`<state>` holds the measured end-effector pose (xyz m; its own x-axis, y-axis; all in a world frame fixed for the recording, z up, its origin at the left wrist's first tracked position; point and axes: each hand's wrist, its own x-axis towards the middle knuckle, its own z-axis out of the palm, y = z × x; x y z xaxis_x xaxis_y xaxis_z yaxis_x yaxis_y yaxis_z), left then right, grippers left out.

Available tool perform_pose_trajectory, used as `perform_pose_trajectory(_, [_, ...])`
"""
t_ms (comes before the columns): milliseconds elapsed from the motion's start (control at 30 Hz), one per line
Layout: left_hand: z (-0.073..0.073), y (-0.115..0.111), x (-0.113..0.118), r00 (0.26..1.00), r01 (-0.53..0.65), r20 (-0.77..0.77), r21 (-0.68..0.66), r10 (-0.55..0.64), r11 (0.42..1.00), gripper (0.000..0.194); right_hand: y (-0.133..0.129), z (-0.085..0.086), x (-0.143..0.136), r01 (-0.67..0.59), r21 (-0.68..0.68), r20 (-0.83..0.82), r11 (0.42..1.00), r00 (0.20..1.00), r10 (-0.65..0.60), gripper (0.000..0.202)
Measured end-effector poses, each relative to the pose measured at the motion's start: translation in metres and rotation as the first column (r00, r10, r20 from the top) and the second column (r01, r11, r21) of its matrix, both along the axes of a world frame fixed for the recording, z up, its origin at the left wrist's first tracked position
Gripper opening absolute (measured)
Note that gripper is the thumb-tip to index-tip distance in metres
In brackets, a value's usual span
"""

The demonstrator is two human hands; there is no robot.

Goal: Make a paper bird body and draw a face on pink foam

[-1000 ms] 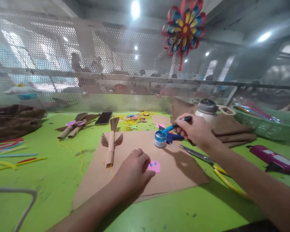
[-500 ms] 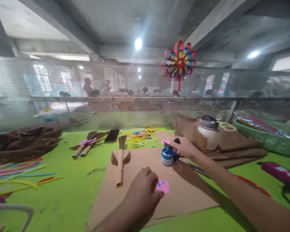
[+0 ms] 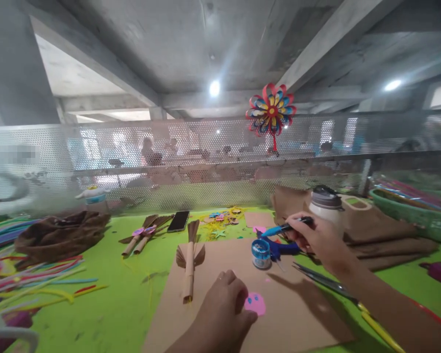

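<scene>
My right hand grips a black pen with a blue front end, its tip slanting down to the left. Just under that tip stands an open jar of blue paint on a cardboard sheet. My left hand has its fingers curled and pinched at the left edge of a pink paper piece, which bears two blue spots and lies on the cardboard. Left of the jar lies a rolled brown-paper figure with pleated wings. Scissors rest under my right forearm.
A dark blue tool lies behind the jar. At the back are a phone, two more paper figures and a lidded white jar. Coloured strips spread left; a green basket stands right.
My right hand has lifted the pen out of the paint jar and drawn it up and to the right. My left hand stays at the pink piece. The camera view has tilted up slightly.
</scene>
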<state>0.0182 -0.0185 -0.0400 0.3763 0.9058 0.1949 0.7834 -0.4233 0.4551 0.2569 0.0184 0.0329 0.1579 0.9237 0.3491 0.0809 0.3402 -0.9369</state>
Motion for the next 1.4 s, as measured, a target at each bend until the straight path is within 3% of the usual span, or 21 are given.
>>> perform_pose_trajectory(200, [0.001,-0.001,0.0,0.999,0.021,-0.04,-0.002,-0.021,1.0,0.013,-0.022,-0.014,-0.006,-0.213,-0.134,-0.154,0.968,0.969,0.192,0.031])
perform_pose_trajectory(367, [0.008,-0.002,0.003,0.997,0.06,-0.042,0.002,-0.06,0.998,0.011,-0.021,-0.035,-0.012,-0.298,-0.193,-0.039,0.935,0.954,0.297,0.027])
perform_pose_trajectory(500, [0.012,0.0,0.003,0.994,0.089,-0.067,-0.013,-0.089,0.996,0.016,-0.018,-0.04,-0.011,-0.293,-0.199,0.038,0.935,0.951,0.306,0.025])
perform_pose_trajectory(967, [0.012,0.002,0.003,0.991,0.11,-0.071,-0.01,-0.111,0.994,0.016,-0.028,-0.033,-0.02,-0.245,-0.228,0.287,0.942,0.908,0.306,0.019])
perform_pose_trajectory(1400, [0.011,0.002,0.004,0.991,0.106,-0.087,0.009,-0.104,0.994,0.016,-0.028,-0.037,-0.022,-0.245,-0.244,0.313,0.938,0.896,0.315,0.016])
